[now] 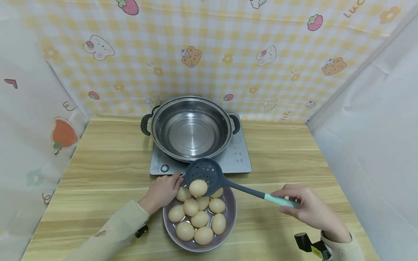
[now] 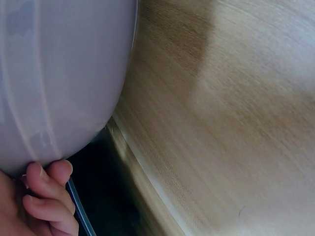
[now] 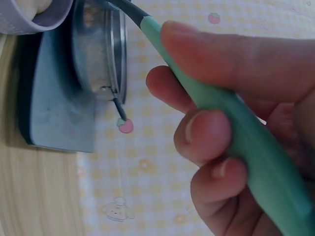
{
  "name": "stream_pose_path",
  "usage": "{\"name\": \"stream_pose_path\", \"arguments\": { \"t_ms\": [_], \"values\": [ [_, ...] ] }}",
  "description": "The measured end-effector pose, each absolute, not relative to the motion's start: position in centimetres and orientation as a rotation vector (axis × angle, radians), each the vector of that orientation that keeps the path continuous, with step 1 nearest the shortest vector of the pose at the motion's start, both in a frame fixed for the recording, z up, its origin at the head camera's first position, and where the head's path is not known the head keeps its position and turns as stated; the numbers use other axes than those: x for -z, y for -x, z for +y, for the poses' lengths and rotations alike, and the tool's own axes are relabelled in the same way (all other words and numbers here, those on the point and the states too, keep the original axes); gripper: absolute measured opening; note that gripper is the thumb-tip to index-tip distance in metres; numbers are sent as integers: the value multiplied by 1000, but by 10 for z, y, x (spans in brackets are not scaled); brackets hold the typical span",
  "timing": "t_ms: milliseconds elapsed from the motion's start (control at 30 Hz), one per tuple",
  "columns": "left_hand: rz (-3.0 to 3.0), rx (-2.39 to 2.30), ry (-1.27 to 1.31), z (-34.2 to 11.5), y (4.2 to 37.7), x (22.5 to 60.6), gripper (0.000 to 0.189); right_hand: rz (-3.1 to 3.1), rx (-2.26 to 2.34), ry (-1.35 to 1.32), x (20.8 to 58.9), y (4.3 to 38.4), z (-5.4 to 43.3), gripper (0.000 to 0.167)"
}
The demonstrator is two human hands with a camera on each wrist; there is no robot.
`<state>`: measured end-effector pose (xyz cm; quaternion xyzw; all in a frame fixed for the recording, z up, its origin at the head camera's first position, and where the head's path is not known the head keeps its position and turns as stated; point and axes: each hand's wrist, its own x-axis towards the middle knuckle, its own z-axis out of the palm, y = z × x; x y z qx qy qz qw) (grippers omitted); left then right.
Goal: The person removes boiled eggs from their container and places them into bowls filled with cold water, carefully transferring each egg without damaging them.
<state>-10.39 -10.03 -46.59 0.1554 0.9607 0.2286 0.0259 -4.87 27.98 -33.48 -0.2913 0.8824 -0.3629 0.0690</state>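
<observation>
My right hand [image 1: 307, 206] holds a slotted spoon by its mint-green handle [image 3: 211, 98], thumb along one side and fingers curled round the other. The spoon's dark perforated head [image 1: 206, 169] is over the far side of a mauve bowl [image 1: 232, 217], bearing one brown egg [image 1: 198, 188] at its near edge. Several brown eggs [image 1: 204, 235] lie in the bowl in some clear liquid. At the bowl's far left rim my left hand [image 1: 162, 193] grips it; in the left wrist view its curled fingers [image 2: 47, 184] meet the bowl's outer wall.
Just beyond the bowl, a steel pot [image 1: 191, 136] with two black handles stands on a flat grey induction cooker [image 1: 240, 165]. A wooden table [image 1: 107, 156] lies under everything. Patterned cloth [image 1: 222, 43] hangs behind, with white sheets at both sides.
</observation>
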Motion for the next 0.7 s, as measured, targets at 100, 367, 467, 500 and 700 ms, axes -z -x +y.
{"name": "stream_pose_path", "arguments": {
  "t_ms": [100, 367, 467, 500, 700],
  "values": [
    [2972, -700, -484, -100, 104, 466, 19, 2681, 1059, 883, 339, 48, 278, 36],
    [2984, -703, -500, -100, 104, 466, 18, 2808, 974, 790, 344, 46, 272, 42],
    [2977, -701, -497, -100, 104, 465, 18, 2858, 948, 774, 344, 46, 271, 44],
    [2972, -701, -494, -100, 104, 465, 18, 2875, 942, 778, 344, 46, 270, 45],
    [2967, -703, -492, -100, 104, 465, 19, 2955, 930, 854, 344, 45, 270, 50]
  ]
}}
